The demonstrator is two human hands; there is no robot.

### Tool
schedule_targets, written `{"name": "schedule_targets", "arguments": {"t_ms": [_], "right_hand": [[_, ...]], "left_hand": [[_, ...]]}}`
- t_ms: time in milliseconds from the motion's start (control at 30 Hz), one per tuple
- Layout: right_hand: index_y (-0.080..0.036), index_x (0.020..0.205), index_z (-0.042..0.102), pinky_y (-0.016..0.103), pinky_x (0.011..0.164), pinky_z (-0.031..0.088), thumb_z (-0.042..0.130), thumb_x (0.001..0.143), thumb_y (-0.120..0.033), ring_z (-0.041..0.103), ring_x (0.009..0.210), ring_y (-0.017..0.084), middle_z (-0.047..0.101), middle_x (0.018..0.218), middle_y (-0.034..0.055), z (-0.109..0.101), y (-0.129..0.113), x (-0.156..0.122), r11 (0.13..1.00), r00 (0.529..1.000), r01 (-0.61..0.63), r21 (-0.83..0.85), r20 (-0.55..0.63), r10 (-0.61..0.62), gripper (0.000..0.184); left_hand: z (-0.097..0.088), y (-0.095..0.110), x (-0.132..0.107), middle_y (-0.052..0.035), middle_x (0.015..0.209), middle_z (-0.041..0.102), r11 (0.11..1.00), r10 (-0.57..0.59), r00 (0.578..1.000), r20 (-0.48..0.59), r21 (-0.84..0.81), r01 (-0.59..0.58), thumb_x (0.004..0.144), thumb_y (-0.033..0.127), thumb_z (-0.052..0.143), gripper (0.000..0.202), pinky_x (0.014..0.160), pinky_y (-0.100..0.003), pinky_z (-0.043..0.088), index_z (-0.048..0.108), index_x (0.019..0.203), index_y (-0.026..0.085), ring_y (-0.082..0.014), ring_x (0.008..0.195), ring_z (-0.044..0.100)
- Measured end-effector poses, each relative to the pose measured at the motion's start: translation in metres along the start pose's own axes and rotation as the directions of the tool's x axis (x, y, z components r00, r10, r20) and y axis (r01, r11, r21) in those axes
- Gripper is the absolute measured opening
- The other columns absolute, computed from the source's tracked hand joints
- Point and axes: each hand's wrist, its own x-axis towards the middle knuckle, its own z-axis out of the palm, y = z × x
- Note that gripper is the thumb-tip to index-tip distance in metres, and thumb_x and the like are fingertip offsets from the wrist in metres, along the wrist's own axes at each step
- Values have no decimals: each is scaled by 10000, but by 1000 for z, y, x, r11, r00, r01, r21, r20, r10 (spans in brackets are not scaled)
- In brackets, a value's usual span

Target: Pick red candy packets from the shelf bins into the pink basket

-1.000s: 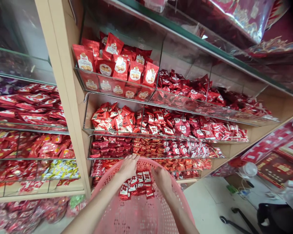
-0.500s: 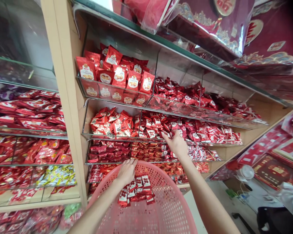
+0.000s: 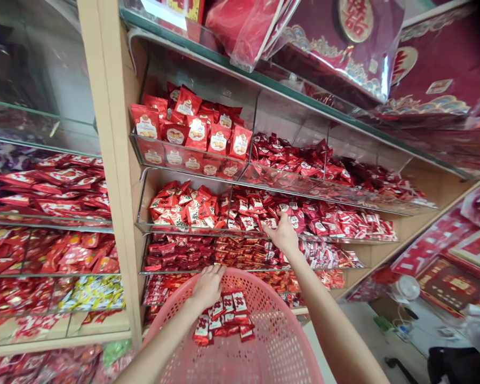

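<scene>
Head view, left hand: You are holding your left hand (image 3: 208, 285) at the far rim of the pink basket (image 3: 264, 346), with the fingers curled over the edge and clamped on it.
Head view, right hand: You are stretching your right hand (image 3: 283, 234) up past the basket to the middle shelf bin (image 3: 240, 230). The fingers are lying on the red-and-white packets (image 3: 260, 205) heaped there. You cannot tell whether they are closing on a packet or only resting on the heap.
Head view, basket: It is sitting low between your forearms, just in front of the shelves. A small pile of matching red packets (image 3: 224, 317) is lying inside it, just beside your left hand.
Head view, shelves: Above the bin you are touching, biscuit packets (image 3: 196, 130) are standing upright behind a clear front. Darker red packets (image 3: 300, 160) are filling the compartment to their right.
Head view, surroundings: A pale wooden upright (image 3: 112, 160) is dividing these shelves from more stacked red packs (image 3: 52, 181) on the left. Red gift boxes (image 3: 344, 48) are lying on the glass top shelf.
</scene>
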Motion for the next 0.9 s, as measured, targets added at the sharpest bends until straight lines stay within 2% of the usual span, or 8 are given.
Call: {"name": "schedule_targets", "arguments": {"t_ms": [67,167,267,333,433,700,767,900], "right_hand": [[-152,1192,419,360,765,440,606,678,-466,576,965,265,569,1113,146,5,10,4,992,1000,5,126,-24,-2,630],[-140,1131,476,314,676,450,653,612,-453,591,807,216,620,910,76,12,21,12,937,997,-57,346,-21,69,631],[-134,1007,538,251,510,413,657,604,-440,539,576,140,593,724,16,12,24,14,754,978,-194,627,68,195,520],[-138,911,559,224,414,354,650,614,-421,472,462,99,570,659,-3,9,24,13,623,961,-264,736,148,233,421],[-147,824,553,200,342,292,663,604,-405,423,386,74,539,587,-29,4,24,9,552,951,-302,777,201,237,357],[-163,796,517,153,357,345,753,540,-394,508,418,73,530,537,-60,-3,25,-4,390,943,-316,865,241,228,418],[-161,810,518,147,367,345,752,553,-404,499,422,64,534,543,-63,-8,22,-11,369,960,-253,894,186,209,424],[-171,880,526,161,391,341,691,674,-409,449,412,56,527,533,-68,-24,14,-34,452,997,-60,890,31,70,355]], "left_hand": [[0,1,0,-111,1278,495,1000,-3,1000,2,-1,3,753,137,410,574,1004,-367,310,413,1328,127,-242,1151,435],[-1,2,0,-114,1275,498,1000,-6,1000,3,-3,6,757,140,407,567,1000,-363,315,417,1324,125,-238,1145,440],[-1,2,-1,-105,1290,491,1000,-9,1000,5,-3,9,760,147,408,562,1006,-361,310,419,1321,137,-233,1152,438],[-1,2,-1,-101,1296,488,1000,-10,1000,5,-5,10,761,153,409,559,1009,-364,309,420,1320,144,-233,1160,434],[-1,2,-1,-106,1291,492,1000,-10,1000,2,-11,10,766,159,409,554,1006,-371,314,421,1319,141,-239,1162,433],[-2,2,-2,-102,1263,509,1000,9,1000,-18,-14,-9,760,131,417,550,999,-365,329,430,1310,144,-230,1136,456],[-2,1,-2,-98,1256,517,1000,18,1000,-21,-20,-19,768,98,393,536,998,-351,333,444,1299,144,-217,1138,464],[-3,-1,0,-92,1248,537,999,24,1000,-19,-37,-25,771,49,363,538,979,-331,361,454,1292,145,-197,1115,495]]}}
